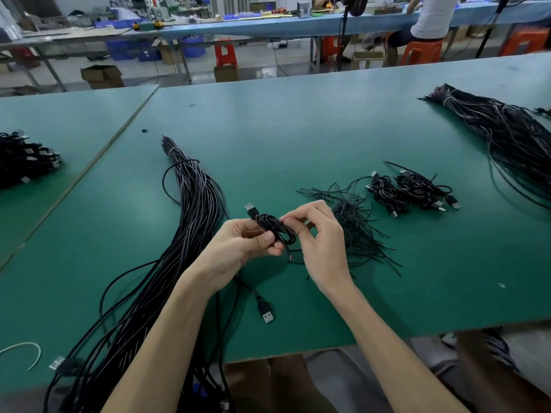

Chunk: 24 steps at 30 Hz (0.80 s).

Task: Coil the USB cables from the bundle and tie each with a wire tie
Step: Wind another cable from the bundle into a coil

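Note:
My left hand [241, 248] grips a small coil of black USB cable [275, 229] above the green table [298, 129]; its silver plug [251, 209] sticks up to the left. My right hand [319, 236] pinches at the coil's right side with thumb and fingertips; I cannot make out a wire tie between them. The long bundle of black cables [193, 210] lies to the left, bound with a white tie near its far end. A loose heap of black wire ties [354, 222] lies just right of my hands. Several tied coils [414, 192] sit beyond it.
A loose USB plug [266, 314] lies near the front edge under my left forearm. A second large cable bundle [507, 135] fills the far right. A pile of cables [24, 159] sits on the left table. A person sits at a bench behind.

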Motion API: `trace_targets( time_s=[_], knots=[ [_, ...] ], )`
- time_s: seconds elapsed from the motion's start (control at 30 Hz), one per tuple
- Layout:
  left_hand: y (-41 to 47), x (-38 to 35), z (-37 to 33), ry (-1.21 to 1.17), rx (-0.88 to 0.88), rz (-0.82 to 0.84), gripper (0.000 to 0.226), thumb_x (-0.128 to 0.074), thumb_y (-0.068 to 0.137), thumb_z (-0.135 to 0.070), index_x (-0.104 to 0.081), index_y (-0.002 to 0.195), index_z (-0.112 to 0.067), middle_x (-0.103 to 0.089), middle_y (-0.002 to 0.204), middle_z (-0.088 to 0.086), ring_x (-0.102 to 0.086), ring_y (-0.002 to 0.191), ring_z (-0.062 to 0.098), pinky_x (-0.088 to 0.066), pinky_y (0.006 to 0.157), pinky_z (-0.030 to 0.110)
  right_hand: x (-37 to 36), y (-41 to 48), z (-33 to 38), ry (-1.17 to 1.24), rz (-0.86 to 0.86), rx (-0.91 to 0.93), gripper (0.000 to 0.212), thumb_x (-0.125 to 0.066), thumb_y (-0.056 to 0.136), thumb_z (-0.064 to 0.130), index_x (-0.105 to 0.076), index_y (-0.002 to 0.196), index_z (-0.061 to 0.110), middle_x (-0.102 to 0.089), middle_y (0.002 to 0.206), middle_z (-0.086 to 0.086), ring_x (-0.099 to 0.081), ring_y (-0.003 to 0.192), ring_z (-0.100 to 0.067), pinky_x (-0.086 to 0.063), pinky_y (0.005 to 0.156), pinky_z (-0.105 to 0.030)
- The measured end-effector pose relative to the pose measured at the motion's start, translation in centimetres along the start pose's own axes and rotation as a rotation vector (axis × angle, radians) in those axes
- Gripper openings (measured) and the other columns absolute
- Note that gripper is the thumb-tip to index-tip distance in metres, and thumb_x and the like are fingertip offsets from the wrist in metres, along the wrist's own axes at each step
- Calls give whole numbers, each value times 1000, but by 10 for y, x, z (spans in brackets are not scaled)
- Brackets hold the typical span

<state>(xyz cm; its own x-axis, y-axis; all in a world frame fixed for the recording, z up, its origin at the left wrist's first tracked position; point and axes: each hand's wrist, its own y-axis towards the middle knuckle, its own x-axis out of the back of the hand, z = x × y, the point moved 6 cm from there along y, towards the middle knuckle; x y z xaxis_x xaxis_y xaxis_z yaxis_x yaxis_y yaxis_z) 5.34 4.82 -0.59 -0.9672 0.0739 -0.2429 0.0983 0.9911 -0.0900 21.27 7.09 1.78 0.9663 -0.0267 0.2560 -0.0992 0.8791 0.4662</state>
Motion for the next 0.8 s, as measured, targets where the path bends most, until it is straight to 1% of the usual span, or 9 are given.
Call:
trace_targets(
  time_s=[0.1, 0.2, 0.27, 0.33, 0.4, 0.5, 0.63, 0.73, 0.8],
  knots=[
    [0, 2, -1, -40, -4, -10, 19, -68, 82, -2, -72, 100, 2, -73, 81, 15, -72, 69, 19, -60, 73, 25, -2, -3, 2, -35, -10, 79, 22, -66, 94, -7, -78, 97, 11, -61, 96, 0, -61, 94, -11, -48, 85, -15],
    [1, 5, 0, -37, -7, -22, 20, -68, 83, -3, -71, 102, 3, -72, 80, 14, -71, 69, 20, -61, 76, 27, -7, -7, 3, -114, 13, 160, 26, -63, 95, -10, -78, 102, 10, -57, 95, 0, -61, 90, -16, -52, 82, -21],
    [1, 5, 2, -41, -6, -32, 22, -68, 84, -3, -70, 104, 4, -72, 80, 15, -71, 71, 21, -61, 78, 28, -8, -6, 2, -123, 28, 166, 27, -61, 95, -10, -78, 103, 10, -57, 96, 1, -60, 90, -16, -50, 82, -20],
    [1, 6, 2, -76, -12, -52, 25, -69, 82, -2, -68, 106, 6, -72, 81, 17, -71, 71, 21, -60, 75, 26, -10, -6, 2, -107, 51, 162, 28, -60, 96, -9, -77, 104, 11, -59, 97, 3, -60, 90, -9, -47, 82, -15],
    [3, 7, 2, -117, -27, -73, 27, -70, 81, -1, -67, 107, 6, -71, 82, 19, -70, 69, 22, -60, 72, 26, -11, -6, 3, -77, 73, 143, 29, -61, 95, -10, -77, 105, 12, -63, 98, 3, -61, 91, -8, -47, 81, -15],
    [3, 6, 1, -123, -58, -82, 27, -71, 81, -1, -65, 106, 7, -70, 83, 19, -69, 69, 22, -59, 71, 25, -12, -4, -2, -2, 118, 63, 34, -64, 90, -14, -77, 105, 14, -68, 100, 3, -65, 96, -7, -51, 85, -20],
    [3, 5, 0, -94, -104, -117, 28, -72, 81, -3, -63, 104, 10, -69, 82, 18, -67, 68, 22, -59, 72, 26, -14, -4, -10, 97, 168, -44, 34, -66, 91, -9, -77, 107, 18, -73, 103, 3, -70, 99, -13, -58, 90, -42],
    [3, 5, 0, -102, -130, -154, 31, -73, 80, -2, -60, 106, 10, -65, 84, 20, -64, 67, 23, -59, 75, 29, -16, -4, -15, 162, 184, -96, 30, -66, 94, -3, -77, 109, 20, -76, 99, 0, -73, 96, -19, -59, 89, -47],
    [2, 4, 0, -99, -147, -173, 32, -73, 80, -2, -60, 107, 10, -64, 84, 19, -62, 65, 23, -58, 75, 30, -17, -3, -18, 197, 200, -120, 27, -66, 95, -2, -77, 111, 17, -77, 96, -1, -74, 94, -22, -59, 89, -49]
  ],
)
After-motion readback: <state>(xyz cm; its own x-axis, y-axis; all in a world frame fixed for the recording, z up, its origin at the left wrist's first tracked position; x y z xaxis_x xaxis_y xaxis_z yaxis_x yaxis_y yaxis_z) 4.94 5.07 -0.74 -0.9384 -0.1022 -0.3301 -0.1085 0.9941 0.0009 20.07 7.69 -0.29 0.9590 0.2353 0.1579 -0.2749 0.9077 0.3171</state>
